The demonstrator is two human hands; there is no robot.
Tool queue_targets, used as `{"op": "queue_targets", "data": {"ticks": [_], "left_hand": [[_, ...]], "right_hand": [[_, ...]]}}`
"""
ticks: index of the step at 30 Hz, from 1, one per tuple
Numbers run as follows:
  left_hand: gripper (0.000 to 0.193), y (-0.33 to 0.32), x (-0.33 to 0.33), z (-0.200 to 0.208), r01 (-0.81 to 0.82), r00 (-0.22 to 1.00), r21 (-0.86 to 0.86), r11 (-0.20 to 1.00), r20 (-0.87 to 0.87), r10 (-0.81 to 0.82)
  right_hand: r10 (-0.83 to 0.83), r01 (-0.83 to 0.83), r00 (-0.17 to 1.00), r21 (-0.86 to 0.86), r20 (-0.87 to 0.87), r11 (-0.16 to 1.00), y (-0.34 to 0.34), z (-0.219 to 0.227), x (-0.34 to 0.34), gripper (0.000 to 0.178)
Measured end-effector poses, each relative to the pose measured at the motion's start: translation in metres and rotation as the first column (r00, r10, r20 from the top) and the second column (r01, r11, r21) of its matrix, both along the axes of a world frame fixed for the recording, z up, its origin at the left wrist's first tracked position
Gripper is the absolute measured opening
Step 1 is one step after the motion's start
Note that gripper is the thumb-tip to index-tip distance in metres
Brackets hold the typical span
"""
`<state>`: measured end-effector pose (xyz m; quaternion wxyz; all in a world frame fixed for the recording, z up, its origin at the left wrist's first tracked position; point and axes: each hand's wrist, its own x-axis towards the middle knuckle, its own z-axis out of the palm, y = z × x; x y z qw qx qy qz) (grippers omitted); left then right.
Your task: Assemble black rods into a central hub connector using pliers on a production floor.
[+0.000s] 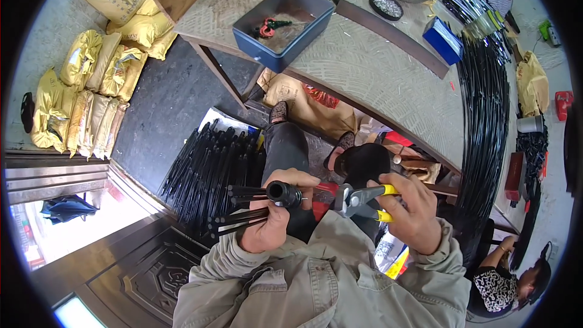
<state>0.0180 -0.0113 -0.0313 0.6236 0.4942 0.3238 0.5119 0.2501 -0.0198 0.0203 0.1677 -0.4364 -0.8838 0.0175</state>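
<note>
My left hand (270,226) is closed around a black hollow tube (280,192), whose round open end faces up. Thin black rods (243,219) stick out leftward from the same grip. A short bit of thin metal, perhaps wire, shows at the tube's right side. My right hand (414,213) grips end-cutting pincers (358,199) by their yellow handles, which are spread apart. The metal head of the pincers points left, a short gap from the tube. Below and left, a large bundle of black rods (212,170) lies on the floor beside my leg.
A worktable (364,67) stands ahead, bearing a grey bin (276,49) with red-handled pliers, a round dish (386,7) and a blue box (442,40). Long black rods (486,115) lie along its right side. Yellow sacks (82,61) are stacked far left. A person (504,279) sits at lower right.
</note>
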Motion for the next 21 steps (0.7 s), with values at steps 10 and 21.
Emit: {"op": "queue_targets", "data": {"ticks": [10, 21], "left_hand": [[0.063, -0.008, 0.01, 0.006, 0.079, 0.997, 0.089, 0.993, -0.017, -0.078], [0.06, -0.015, 0.012, 0.016, 0.047, 0.997, 0.101, 0.994, -0.067, -0.04]], "right_hand": [[0.031, -0.045, 0.973, 0.057, 0.23, 0.997, 0.001, 0.033, -0.003, 0.03], [-0.071, -0.016, 0.914, 0.21, 0.399, 0.977, -0.003, 0.051, -0.003, 0.038]]}}
